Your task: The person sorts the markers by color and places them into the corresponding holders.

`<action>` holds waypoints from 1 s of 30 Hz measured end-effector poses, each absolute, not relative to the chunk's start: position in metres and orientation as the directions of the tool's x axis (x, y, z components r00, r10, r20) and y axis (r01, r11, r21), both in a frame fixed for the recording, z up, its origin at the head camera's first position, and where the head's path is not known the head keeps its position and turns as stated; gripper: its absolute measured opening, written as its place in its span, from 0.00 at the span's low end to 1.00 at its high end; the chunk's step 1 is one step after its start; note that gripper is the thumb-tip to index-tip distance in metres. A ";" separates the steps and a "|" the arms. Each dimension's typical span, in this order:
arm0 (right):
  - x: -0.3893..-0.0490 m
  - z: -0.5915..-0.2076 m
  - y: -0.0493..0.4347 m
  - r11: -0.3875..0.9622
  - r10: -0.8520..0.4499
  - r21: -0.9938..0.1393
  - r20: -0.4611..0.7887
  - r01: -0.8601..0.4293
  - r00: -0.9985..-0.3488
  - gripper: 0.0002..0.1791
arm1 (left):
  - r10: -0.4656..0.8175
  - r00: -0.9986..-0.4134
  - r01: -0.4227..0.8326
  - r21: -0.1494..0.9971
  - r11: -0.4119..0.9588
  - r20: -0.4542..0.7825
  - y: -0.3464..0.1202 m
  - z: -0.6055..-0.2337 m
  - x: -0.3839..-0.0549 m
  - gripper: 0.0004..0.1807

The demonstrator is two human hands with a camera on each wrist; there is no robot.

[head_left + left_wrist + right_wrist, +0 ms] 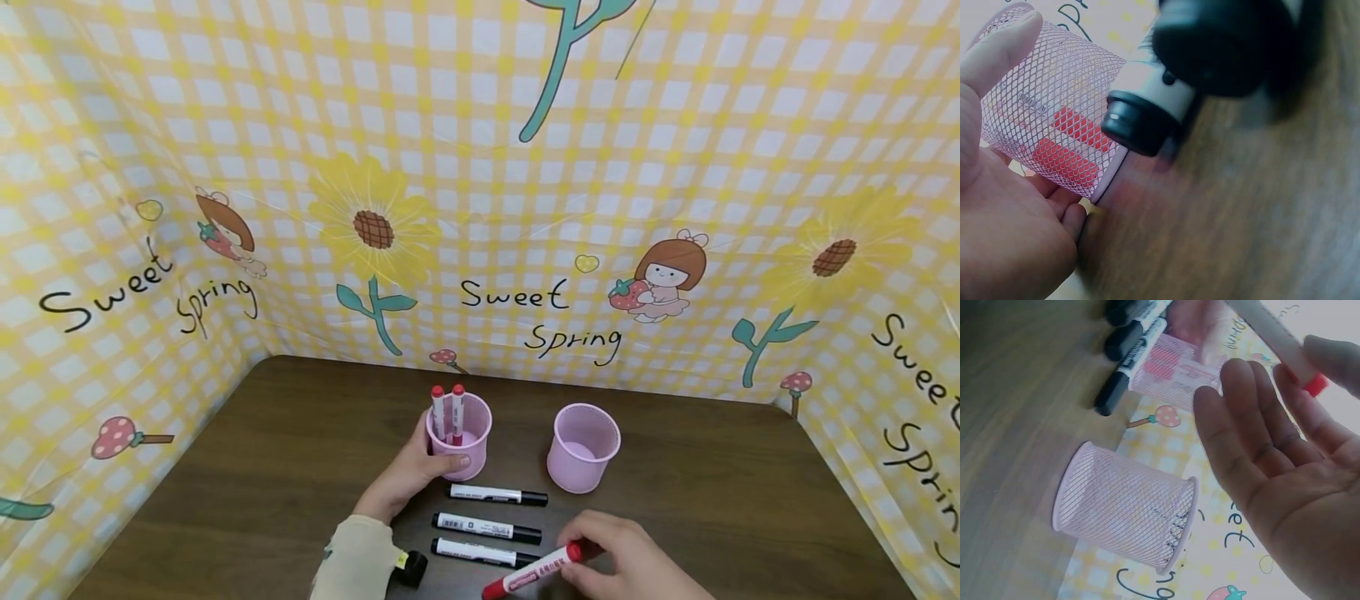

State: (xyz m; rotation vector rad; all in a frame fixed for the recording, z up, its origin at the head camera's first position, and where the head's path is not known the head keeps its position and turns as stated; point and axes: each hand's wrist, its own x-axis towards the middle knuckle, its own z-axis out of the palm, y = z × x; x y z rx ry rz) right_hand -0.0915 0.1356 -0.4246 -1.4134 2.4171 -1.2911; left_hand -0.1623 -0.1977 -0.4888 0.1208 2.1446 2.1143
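Observation:
My left hand (405, 471) grips a pink mesh pen cup (477, 456), thumb across its front. Two red-capped whiteboard markers (458, 412) stand inside that cup; their red lower ends show through the mesh (1054, 81) in the left wrist view. Between thumb and fingers, my right hand (626, 560) pinches one end of a red whiteboard marker (534, 572), tilted over the table's near part. The other fingers of this hand extend loosely in the right wrist view. A second pink mesh cup (576, 468) stands to the right, with no pen showing in it.
Three black whiteboard markers (487, 528) lie in a row in front of the left cup, the nearest one partly behind the red marker. The dark wooden table (285, 467) meets a yellow checked cloth (495, 208) at the back and sides.

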 end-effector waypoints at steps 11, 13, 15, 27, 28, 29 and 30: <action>-0.092 -0.416 0.129 0.092 -0.628 -0.722 0.493 -0.686 -0.603 0.16 | 0.147 -0.989 -0.029 0.999 0.026 -0.032 -0.199 -0.492 -0.164 0.52; -0.094 -0.413 0.128 0.089 -0.601 -0.728 0.505 -0.680 -0.619 0.17 | 0.148 -0.989 -0.026 0.999 0.031 -0.030 -0.199 -0.492 -0.163 0.52; -0.096 -0.410 0.125 0.080 -0.574 -0.738 0.516 -0.671 -0.636 0.16 | 0.148 -0.988 -0.026 0.999 0.030 -0.030 -0.200 -0.491 -0.163 0.52; -0.128 -0.373 0.100 0.095 -0.389 -0.777 0.546 -0.622 -0.742 0.13 | 0.145 -0.989 -0.028 0.999 0.020 -0.030 -0.199 -0.493 -0.162 0.52; -0.131 -0.370 0.097 0.096 -0.378 -0.787 0.537 -0.609 -0.754 0.13 | 0.146 -0.989 -0.023 1.000 0.021 -0.026 -0.199 -0.493 -0.162 0.52; -0.135 -0.366 0.093 0.098 -0.366 -0.797 0.528 -0.596 -0.766 0.12 | 0.149 -0.989 -0.016 1.000 0.022 -0.019 -0.199 -0.493 -0.162 0.52; -0.139 -0.363 0.090 0.100 -0.355 -0.808 0.516 -0.580 -0.780 0.11 | 0.151 -0.988 -0.012 1.000 0.019 -0.015 -0.200 -0.493 -0.163 0.52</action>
